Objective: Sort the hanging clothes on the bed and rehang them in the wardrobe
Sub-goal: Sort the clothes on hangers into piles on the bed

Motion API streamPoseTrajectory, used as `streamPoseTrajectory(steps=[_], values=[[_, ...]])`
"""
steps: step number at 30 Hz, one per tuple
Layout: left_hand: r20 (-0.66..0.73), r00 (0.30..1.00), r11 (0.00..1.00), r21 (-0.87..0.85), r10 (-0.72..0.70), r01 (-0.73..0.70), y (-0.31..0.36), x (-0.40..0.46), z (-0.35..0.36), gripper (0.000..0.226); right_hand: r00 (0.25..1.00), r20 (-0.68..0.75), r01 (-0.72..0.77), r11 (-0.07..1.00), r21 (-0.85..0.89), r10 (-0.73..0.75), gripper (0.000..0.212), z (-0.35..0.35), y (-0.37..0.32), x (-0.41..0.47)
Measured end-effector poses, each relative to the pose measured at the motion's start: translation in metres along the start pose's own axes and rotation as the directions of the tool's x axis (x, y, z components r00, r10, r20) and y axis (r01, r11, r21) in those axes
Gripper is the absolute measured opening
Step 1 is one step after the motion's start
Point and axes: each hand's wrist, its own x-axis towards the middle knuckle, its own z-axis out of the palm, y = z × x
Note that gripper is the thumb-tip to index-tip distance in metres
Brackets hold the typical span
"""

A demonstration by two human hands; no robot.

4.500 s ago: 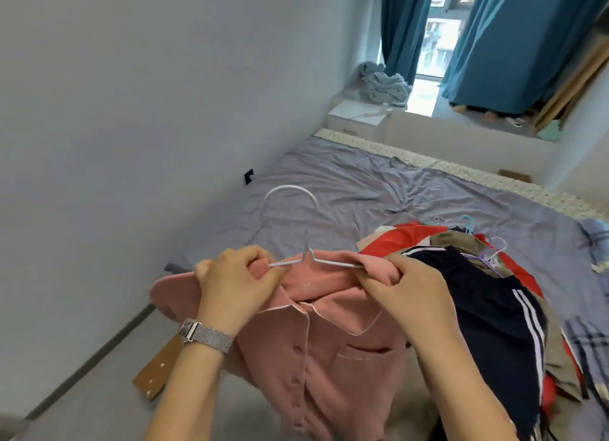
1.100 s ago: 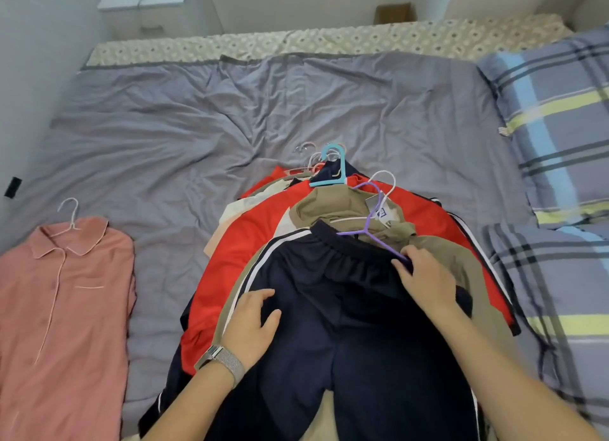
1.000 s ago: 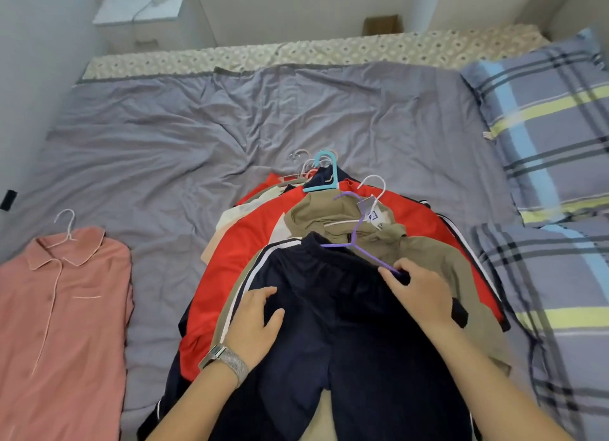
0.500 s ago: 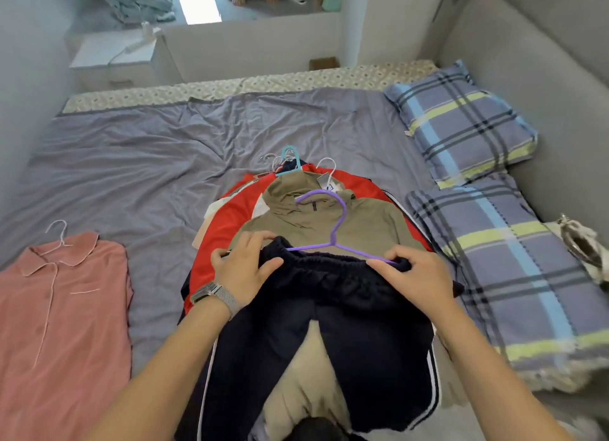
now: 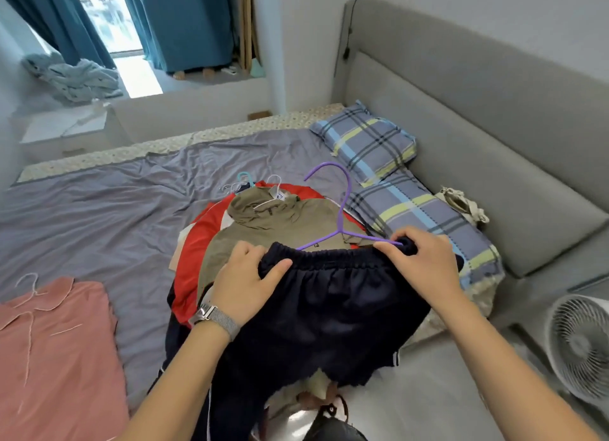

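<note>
Here the bed point(image 5: 99, 216) carries a clothes pile point(image 5: 263, 229) at its middle; above the pile, the left hand point(image 5: 245, 281) and right hand point(image 5: 423, 262) grip navy shorts point(image 5: 336, 305) on a purple hanger point(image 5: 344, 210).

Single head view looks down, close, seemingly across bed point(image 5: 99, 216).
</note>
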Motion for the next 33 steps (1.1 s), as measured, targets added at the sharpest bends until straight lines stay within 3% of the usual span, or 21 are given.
streamPoseTrajectory(steps=[7,14,23,27,29,33], values=[[0.027,0.989,0.984,-0.109,0.145,-0.141,0.102,0.022,0.033,0.041,0.963,-0.261,-0.136,0.960,-0.246,0.070,0.030,-0.095,0.032,0.008],[0.101,0.975,0.963,-0.203,0.199,-0.176,0.181,0.074,0.105,0.046,0.944,-0.328,-0.156,0.933,-0.324,0.044,0.027,-0.157,0.115,0.061],[0.059,0.986,0.950,-0.280,0.158,-0.135,0.279,0.171,0.192,0.047,0.973,-0.228,-0.064,0.933,-0.354,-0.020,0.026,-0.209,0.222,0.198],[0.047,0.988,0.955,-0.265,0.151,-0.133,0.260,0.207,0.202,0.026,0.983,-0.151,0.039,0.933,-0.358,-0.100,0.026,-0.193,0.226,0.260],[0.093,0.989,0.964,-0.250,0.116,-0.090,0.242,0.227,0.209,0.013,0.986,-0.115,0.070,0.935,-0.348,-0.117,0.027,-0.172,0.231,0.278],[0.209,0.977,0.978,-0.209,0.049,-0.004,0.223,0.255,0.225,0.008,0.991,0.005,0.130,0.937,-0.323,-0.135,0.031,-0.134,0.253,0.303]])
